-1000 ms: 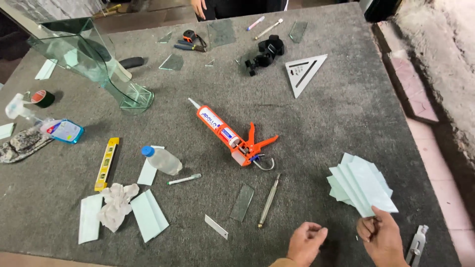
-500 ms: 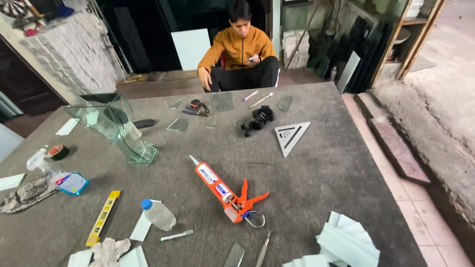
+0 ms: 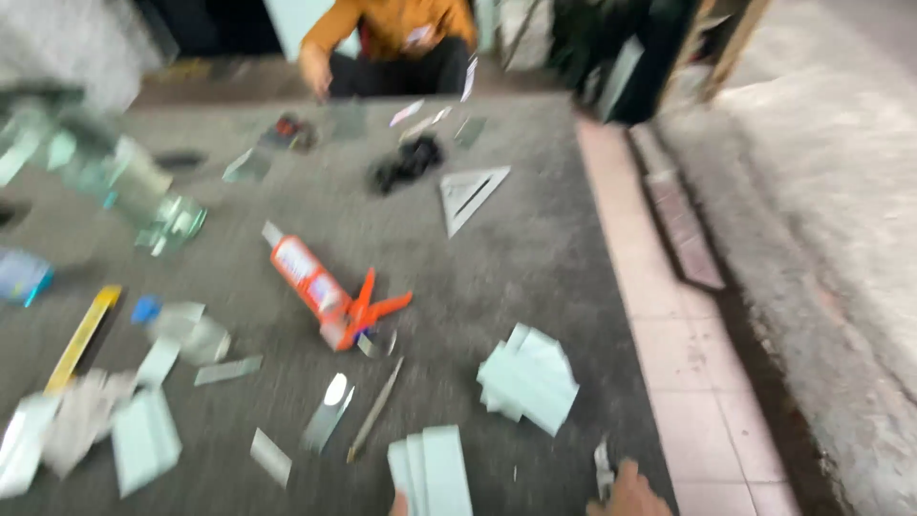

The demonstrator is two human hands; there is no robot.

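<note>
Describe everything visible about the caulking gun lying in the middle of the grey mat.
The caulking gun lies flat on the grey mat, aslant: its pale nozzle points up-left, its orange handle and trigger spread toward the right. The white and orange cartridge sits in the frame; its label is too blurred to make out. A small glass piece lies by the handle end. No hand touches it.

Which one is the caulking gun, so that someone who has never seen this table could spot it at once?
Start on the grey felt-covered table and look at its middle, left of the pale triangular set square. The caulking gun lies there on a slant, with an orange and white tube and an orange handle. It is the only bright orange thing among the pale glass pieces.
</note>
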